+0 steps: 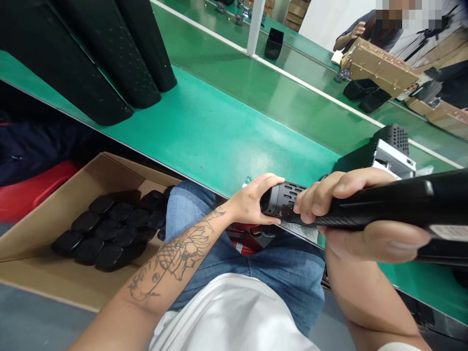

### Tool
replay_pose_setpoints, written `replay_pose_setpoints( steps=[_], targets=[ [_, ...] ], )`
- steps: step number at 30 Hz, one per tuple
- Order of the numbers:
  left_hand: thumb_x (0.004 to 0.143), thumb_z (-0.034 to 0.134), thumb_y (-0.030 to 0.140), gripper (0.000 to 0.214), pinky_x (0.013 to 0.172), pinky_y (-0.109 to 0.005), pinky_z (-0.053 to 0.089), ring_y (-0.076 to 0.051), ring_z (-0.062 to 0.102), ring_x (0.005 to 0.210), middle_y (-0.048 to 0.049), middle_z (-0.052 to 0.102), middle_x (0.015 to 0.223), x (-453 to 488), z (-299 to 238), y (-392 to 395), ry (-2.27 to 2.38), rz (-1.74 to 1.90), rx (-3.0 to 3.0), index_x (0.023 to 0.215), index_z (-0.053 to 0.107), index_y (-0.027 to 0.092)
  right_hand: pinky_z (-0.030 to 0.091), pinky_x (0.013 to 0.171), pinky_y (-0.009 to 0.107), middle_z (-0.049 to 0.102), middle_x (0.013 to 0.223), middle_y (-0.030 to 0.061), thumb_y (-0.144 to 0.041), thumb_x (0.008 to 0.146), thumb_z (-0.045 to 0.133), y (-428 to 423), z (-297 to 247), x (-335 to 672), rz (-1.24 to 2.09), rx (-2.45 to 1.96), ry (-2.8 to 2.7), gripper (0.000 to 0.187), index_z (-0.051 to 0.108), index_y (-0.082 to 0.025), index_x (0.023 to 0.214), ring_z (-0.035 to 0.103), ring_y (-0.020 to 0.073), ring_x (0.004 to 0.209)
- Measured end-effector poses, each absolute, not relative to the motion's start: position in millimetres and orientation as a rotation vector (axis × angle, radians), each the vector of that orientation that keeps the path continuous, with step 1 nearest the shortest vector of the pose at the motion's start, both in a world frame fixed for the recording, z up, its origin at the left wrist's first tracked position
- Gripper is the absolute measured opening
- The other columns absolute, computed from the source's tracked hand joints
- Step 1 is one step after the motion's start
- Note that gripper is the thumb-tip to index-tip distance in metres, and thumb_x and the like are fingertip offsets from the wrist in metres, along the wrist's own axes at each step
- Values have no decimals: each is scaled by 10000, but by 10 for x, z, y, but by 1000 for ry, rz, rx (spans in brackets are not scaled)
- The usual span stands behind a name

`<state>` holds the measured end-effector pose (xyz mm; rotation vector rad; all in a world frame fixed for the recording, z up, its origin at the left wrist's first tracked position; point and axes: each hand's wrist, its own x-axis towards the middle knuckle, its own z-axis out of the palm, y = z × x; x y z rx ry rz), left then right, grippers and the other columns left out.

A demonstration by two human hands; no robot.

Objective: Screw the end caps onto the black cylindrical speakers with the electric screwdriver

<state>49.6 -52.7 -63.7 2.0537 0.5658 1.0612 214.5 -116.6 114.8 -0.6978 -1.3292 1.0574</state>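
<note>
Bench: Green surface (219,131) slants from far left to near right, its near edge crossing above the seated person's knees; open room spreads across the middle.
Cardboard box: An open carton (40,282) below the bench at left, its left side cut off.
Long cases: Three black lengths (106,58) side by side at far left, their upper ends out of frame.
Black device: The long, smooth, dark body (387,204) is held at right, over the bench's near edge, its slotted end pointing left; the opposite end runs out of frame.
Perforated unit: A black-and-silver piece (395,141) beyond the device, partly hidden by the right hand.
Right grip: Hand (331,197) wrapped around the device, fingers covering part of the slotted section.
Left grip: Hand (252,200) clasping the slotted end, thumb and fingers on opposite sides.
Black blocks: Clustered pieces (107,229) inside the carton, some obscured by a knee.
Label: Pale sticker (451,231) on the device, print unreadable.
</note>
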Motion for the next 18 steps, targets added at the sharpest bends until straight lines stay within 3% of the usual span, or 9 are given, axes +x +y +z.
replay_pose_setpoints(
  steps=[6, 12, 18],
  targets=[
    [762, 957, 500, 1052, 1273, -532, 477, -363, 553, 1497, -169, 512, 1605, 488, -636, -535, 562, 1085, 2072, 1628, 406, 269, 622, 565, 368, 732, 738, 42, -541, 927, 839, -1046, 1051, 2229, 1147, -499, -1499, 386, 821, -184, 1073, 702, 202, 561],
    [744, 962, 549, 1212, 1281, -557, 467, -393, 547, 1513, -196, 492, 1650, 494, -660, -561, 644, 1049, 2086, 1699, 277, 254, 590, 535, 332, 686, 665, 2, -611, 803, 925, -1108, 1000, 2075, 1073, -664, -1338, 448, 799, -208, 952, 643, 168, 503],
    [740, 960, 552, 1245, 1277, -551, 472, -392, 551, 1512, -192, 485, 1656, 509, -674, -571, 663, 1065, 2084, 1715, 244, 257, 607, 565, 370, 692, 681, 25, -657, 834, 878, -1171, 1093, 2092, 1056, -685, -1399, 477, 815, -217, 1006, 661, 197, 534]
  ],
)
